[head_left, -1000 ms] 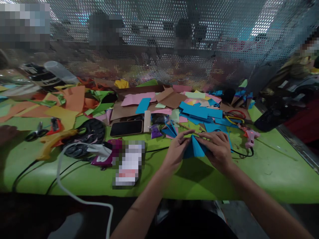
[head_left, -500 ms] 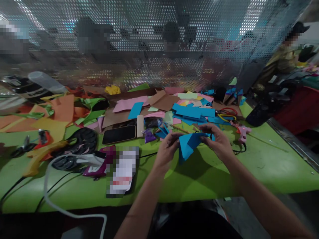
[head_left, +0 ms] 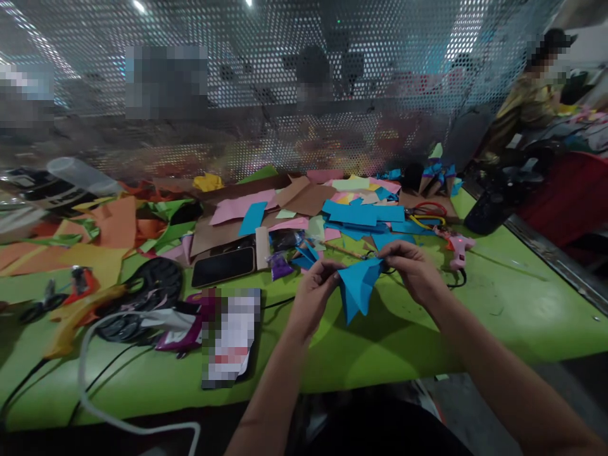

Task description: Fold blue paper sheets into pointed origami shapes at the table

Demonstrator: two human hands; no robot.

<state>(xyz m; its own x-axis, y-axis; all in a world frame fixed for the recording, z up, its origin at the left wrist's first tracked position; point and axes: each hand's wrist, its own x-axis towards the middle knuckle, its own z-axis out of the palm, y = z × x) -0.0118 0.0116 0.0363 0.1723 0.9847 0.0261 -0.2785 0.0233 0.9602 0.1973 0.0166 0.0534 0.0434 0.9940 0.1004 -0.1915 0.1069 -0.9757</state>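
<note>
Between my hands hangs a folded piece of blue paper (head_left: 357, 288), creased into pointed flaps that face down toward me. My left hand (head_left: 317, 286) pinches its upper left corner. At the upper right corner, the fingertips of my right hand (head_left: 412, 269) are closed on the same paper. The paper is held above the green table (head_left: 503, 316). Just beyond my hands lie more blue paper sheets (head_left: 354, 213) and a small purple packet (head_left: 280, 266). To the right rests a pink glue gun (head_left: 458, 248) with a dark cord.
A dark phone (head_left: 224, 266), a second phone (head_left: 232, 335), a yellow glue gun (head_left: 71, 323), and a purple tissue pack (head_left: 183, 335) lie on the left. Orange paper (head_left: 116, 225) is heaped behind them. Pliers (head_left: 427, 218) lie at right. A perforated metal screen (head_left: 285, 95) stands behind.
The blue paper has turned and spread, so its pointed flaps now face me more fully. My right hand has shifted slightly. The whole view has moved a little.
</note>
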